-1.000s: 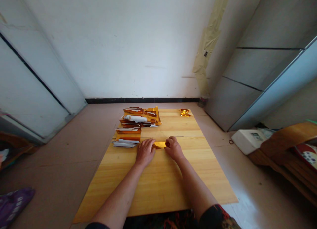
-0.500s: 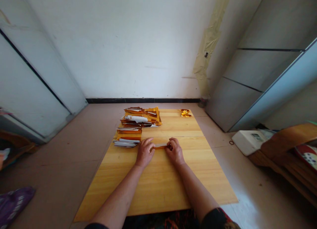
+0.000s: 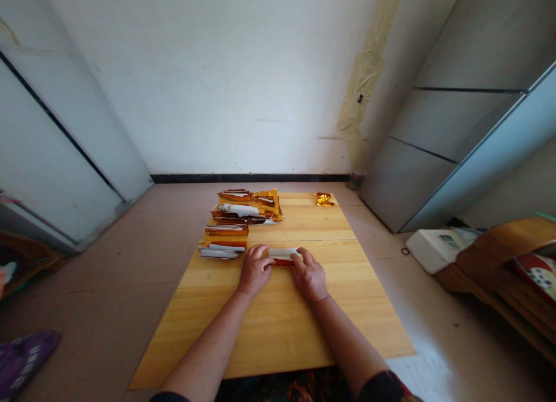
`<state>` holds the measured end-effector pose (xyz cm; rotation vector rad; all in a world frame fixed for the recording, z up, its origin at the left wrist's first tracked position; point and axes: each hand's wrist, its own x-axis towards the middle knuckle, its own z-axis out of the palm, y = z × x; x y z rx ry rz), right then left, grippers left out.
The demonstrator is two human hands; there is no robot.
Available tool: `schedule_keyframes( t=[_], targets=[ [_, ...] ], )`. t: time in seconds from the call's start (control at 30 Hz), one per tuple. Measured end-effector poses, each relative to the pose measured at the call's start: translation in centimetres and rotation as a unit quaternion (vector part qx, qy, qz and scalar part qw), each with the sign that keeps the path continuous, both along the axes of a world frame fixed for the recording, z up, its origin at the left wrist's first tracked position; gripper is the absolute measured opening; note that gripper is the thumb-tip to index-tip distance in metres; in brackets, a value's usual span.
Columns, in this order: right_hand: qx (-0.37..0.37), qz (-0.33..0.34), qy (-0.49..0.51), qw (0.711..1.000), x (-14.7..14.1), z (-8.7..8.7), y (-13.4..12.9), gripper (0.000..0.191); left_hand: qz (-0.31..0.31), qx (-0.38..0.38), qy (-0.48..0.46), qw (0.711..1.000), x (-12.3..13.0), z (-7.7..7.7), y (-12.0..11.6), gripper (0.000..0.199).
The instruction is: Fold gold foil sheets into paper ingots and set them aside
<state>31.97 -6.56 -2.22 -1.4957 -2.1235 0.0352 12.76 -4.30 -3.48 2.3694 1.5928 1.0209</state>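
Note:
Between my two hands a small folded piece (image 3: 283, 254), white on its upper face and orange-red along its near edge, lies over the middle of the wooden table (image 3: 278, 321). My left hand (image 3: 255, 270) pinches its left end. At its right end, my right hand (image 3: 310, 276) has its fingers curled round the edge. Left of and beyond my left hand are folded gold-and-white pieces (image 3: 226, 230) in rows. A larger gold foil bundle (image 3: 269, 203) with white parts lies at the back left of the table.
Crumpled gold foil (image 3: 324, 200) lies near the table's back right corner. A white box (image 3: 432, 250) rests by wooden furniture (image 3: 499, 257) on the right. Behind the table stands a white wall (image 3: 217, 89). A purple bag (image 3: 28, 361) is on the floor at left.
The folded piece shows more of its white face, with a red strip along the near edge. My right hand has moved slightly right and its fingers now reach over the piece.

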Motion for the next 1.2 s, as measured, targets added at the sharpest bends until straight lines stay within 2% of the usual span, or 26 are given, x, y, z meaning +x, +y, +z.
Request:
schedule_keyframes(
  t=[0.07,0.23,0.3,0.47,0.6,0.8,0.97,1.1,1.2],
  targets=[
    [0.019,0.028,-0.012,0.999,-0.1,0.2,-0.4,0.030,0.005,-0.002,-0.001,1.000,0.0,0.1,0.0,0.022],
    [0.031,0.156,-0.015,0.987,-1.0,0.3,-1.2,0.029,0.007,0.002,-0.011,1.000,0.0,0.1,-0.1,0.016],
    [0.024,0.148,-0.023,0.988,-1.4,0.3,-1.2,0.028,0.003,0.002,-0.009,1.000,0.0,0.0,0.0,0.017],
    [0.005,0.061,-0.036,0.998,-1.8,0.1,-0.5,0.033,0.005,0.000,-0.002,1.000,0.1,-0.2,0.1,0.022],
    [-0.023,0.023,-0.029,0.999,-1.5,-0.2,0.3,0.037,0.007,0.001,0.005,1.000,0.1,-0.1,0.0,0.023],
    [-0.039,0.025,-0.025,0.999,-1.2,0.1,0.7,0.010,-0.014,-0.005,0.035,0.999,0.3,0.4,-0.6,0.019],
    [-0.049,0.048,0.008,0.998,-0.2,-0.1,1.1,0.006,-0.040,-0.021,0.025,0.999,0.4,0.2,-0.5,0.011],
    [-0.044,0.088,0.062,0.993,1.2,-0.7,1.8,0.008,-0.055,-0.020,-0.009,0.998,0.2,0.0,-0.2,0.015],
    [-0.045,0.085,0.080,0.992,1.9,-0.9,2.2,0.014,-0.052,-0.035,-0.025,0.998,0.0,-0.1,0.1,0.020]
  ],
)
